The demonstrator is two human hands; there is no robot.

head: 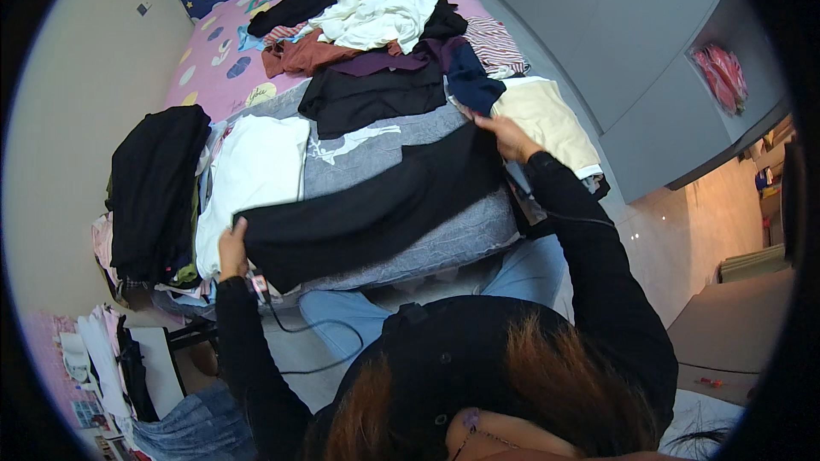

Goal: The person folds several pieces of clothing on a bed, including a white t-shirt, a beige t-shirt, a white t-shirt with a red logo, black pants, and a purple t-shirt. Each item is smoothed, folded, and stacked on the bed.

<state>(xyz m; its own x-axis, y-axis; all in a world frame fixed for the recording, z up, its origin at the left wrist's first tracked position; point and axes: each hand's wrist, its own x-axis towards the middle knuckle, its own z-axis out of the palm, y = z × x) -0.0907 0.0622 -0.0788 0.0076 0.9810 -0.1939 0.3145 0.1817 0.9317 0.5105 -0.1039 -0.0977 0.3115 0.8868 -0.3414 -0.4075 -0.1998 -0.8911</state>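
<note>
A pair of black trousers [384,202], folded lengthwise, stretches between my hands over the near edge of the bed. My left hand [232,250] grips its left end, next to a folded white garment [259,153]. At the other end, my right hand [509,139] holds the upper corner, close to a navy garment [471,77] and a folded cream garment [538,112]. Some fingers of both hands are hidden behind the cloth. Beneath the trousers lies a grey patterned bed cover [349,169]. A black folded garment [375,99] rests just beyond.
Black folded clothes top a tall stack [157,192] at the bed's left. Farther back sits a loose heap with a white garment [378,9] on top. Grey cabinets [615,45] line the right side. A dark cable [320,326] hangs near my left wrist.
</note>
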